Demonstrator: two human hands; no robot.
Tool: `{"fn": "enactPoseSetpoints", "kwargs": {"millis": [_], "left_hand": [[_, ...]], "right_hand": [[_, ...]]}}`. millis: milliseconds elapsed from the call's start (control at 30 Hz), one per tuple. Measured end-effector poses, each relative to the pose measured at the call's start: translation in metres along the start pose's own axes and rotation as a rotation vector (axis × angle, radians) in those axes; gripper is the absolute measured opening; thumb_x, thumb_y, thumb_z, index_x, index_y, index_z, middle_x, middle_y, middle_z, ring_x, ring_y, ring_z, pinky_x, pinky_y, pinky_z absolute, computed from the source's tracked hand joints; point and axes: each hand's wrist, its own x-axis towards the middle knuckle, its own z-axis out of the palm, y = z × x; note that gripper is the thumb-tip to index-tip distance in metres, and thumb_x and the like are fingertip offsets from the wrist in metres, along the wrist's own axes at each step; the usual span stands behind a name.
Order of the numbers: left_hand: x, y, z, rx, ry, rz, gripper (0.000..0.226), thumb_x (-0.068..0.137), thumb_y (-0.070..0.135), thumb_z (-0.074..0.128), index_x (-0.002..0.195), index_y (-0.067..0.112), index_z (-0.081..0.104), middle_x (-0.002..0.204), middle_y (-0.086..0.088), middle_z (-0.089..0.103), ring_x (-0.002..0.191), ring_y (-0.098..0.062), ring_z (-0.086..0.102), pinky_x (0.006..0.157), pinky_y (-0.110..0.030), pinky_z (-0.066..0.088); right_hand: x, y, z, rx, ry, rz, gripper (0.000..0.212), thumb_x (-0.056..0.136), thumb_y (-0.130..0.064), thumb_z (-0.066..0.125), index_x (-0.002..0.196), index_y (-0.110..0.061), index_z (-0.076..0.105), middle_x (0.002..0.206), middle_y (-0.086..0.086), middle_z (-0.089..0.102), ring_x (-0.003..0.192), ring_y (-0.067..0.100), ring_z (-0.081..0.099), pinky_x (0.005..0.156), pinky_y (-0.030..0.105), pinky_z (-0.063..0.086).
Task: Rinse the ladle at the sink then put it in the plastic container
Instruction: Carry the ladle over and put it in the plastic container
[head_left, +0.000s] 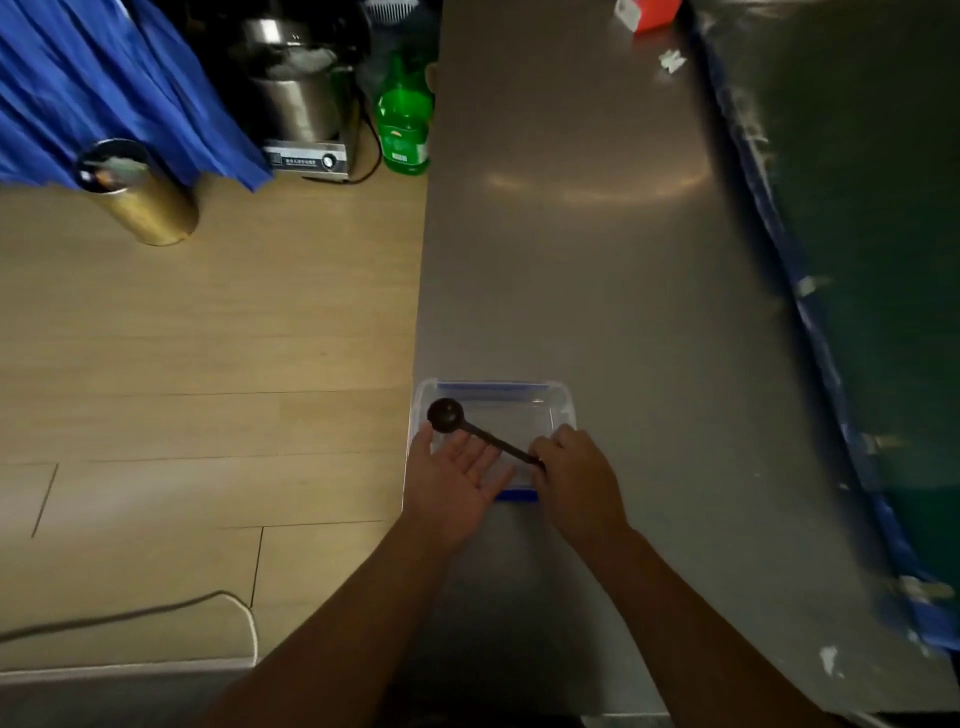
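A dark ladle (448, 415) with a round bowl and a thin handle is held over a clear plastic container (558, 402) with blue clips, which sits at the near left edge of a steel counter (571, 234). My right hand (574, 470) is closed on the end of the ladle's handle. My left hand (457, 480) lies palm up with fingers spread under the handle, just below the ladle's bowl, holding nothing. I cannot tell whether the ladle touches the container. No sink is in view.
The floor (208, 364) is wooden, left of the counter. On it stand a green bottle (405, 119), a steel appliance (301, 104), a gold cylinder (140, 192) and blue cloth (104, 78). A cable (156, 613) lies near me. A dark blue-edged surface (857, 208) borders the counter's right side.
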Motion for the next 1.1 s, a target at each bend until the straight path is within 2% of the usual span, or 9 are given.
{"fn": "enactPoseSetpoints", "kwargs": {"millis": [167, 233, 367, 467, 633, 800, 967, 1100], "left_hand": [[0.017, 0.009, -0.002, 0.044, 0.011, -0.026, 0.072, 0.089, 0.058, 0.050, 0.140, 0.007, 0.046, 0.139, -0.018, 0.055, 0.123, -0.035, 0.055, 0.100, -0.055, 0.045], [0.021, 0.011, -0.003, 0.052, 0.014, -0.019, 0.072, 0.089, 0.058, 0.050, 0.140, 0.007, 0.047, 0.135, -0.019, 0.057, 0.120, -0.036, 0.057, 0.095, -0.054, 0.049], [0.027, 0.014, -0.006, 0.037, 0.014, -0.009, 0.074, 0.089, 0.058, 0.051, 0.142, 0.006, 0.044, 0.141, -0.021, 0.053, 0.127, -0.039, 0.052, 0.107, -0.056, 0.040], [0.031, 0.015, -0.004, 0.038, 0.027, -0.011, 0.072, 0.090, 0.057, 0.050, 0.141, 0.006, 0.045, 0.139, -0.021, 0.054, 0.125, -0.039, 0.054, 0.108, -0.055, 0.039], [0.029, 0.016, 0.002, 0.068, 0.039, -0.021, 0.065, 0.092, 0.055, 0.049, 0.137, 0.009, 0.050, 0.130, -0.020, 0.062, 0.118, -0.036, 0.060, 0.091, -0.051, 0.051], [0.029, 0.017, 0.003, 0.104, 0.027, -0.032, 0.066, 0.092, 0.055, 0.048, 0.139, 0.010, 0.048, 0.131, -0.018, 0.061, 0.115, -0.035, 0.061, 0.073, -0.047, 0.058], [0.029, 0.012, 0.003, 0.124, 0.027, -0.032, 0.066, 0.093, 0.055, 0.047, 0.141, 0.010, 0.046, 0.131, -0.018, 0.062, 0.115, -0.034, 0.062, 0.076, -0.047, 0.057], [0.028, 0.012, 0.003, 0.123, 0.024, -0.024, 0.067, 0.093, 0.055, 0.047, 0.143, 0.010, 0.043, 0.134, -0.018, 0.059, 0.119, -0.035, 0.058, 0.089, -0.050, 0.052]], "right_hand": [[0.014, -0.001, 0.009, -0.021, -0.009, 0.008, 0.003, 0.083, -0.012, 0.067, 0.085, -0.010, 0.067, 0.084, 0.009, 0.062, 0.074, 0.025, 0.057, 0.064, 0.036, 0.048], [0.019, -0.002, 0.013, -0.039, -0.025, 0.009, 0.005, 0.085, -0.015, 0.066, 0.088, -0.012, 0.068, 0.086, 0.007, 0.063, 0.075, 0.023, 0.058, 0.066, 0.034, 0.050], [0.026, -0.003, 0.016, -0.061, -0.041, 0.006, 0.009, 0.087, -0.020, 0.064, 0.093, -0.013, 0.068, 0.092, 0.007, 0.064, 0.080, 0.021, 0.058, 0.071, 0.032, 0.050], [0.029, -0.004, 0.017, -0.109, -0.060, 0.003, 0.011, 0.090, -0.020, 0.061, 0.097, -0.014, 0.067, 0.098, 0.007, 0.064, 0.087, 0.022, 0.058, 0.075, 0.032, 0.048], [0.034, -0.007, 0.018, -0.138, -0.086, 0.014, 0.013, 0.091, -0.018, 0.059, 0.101, -0.012, 0.066, 0.101, 0.010, 0.064, 0.090, 0.025, 0.059, 0.077, 0.034, 0.047], [0.034, -0.006, 0.019, -0.170, -0.116, 0.016, 0.015, 0.092, -0.020, 0.058, 0.103, -0.016, 0.066, 0.104, 0.007, 0.064, 0.092, 0.023, 0.059, 0.077, 0.032, 0.047], [0.030, -0.005, 0.022, -0.193, -0.120, 0.042, 0.013, 0.091, -0.021, 0.058, 0.101, -0.017, 0.066, 0.102, 0.006, 0.064, 0.091, 0.023, 0.060, 0.075, 0.032, 0.047], [0.029, -0.005, 0.023, -0.181, -0.118, 0.049, 0.013, 0.090, -0.019, 0.058, 0.101, -0.016, 0.066, 0.102, 0.007, 0.065, 0.091, 0.024, 0.060, 0.076, 0.034, 0.048]]}}
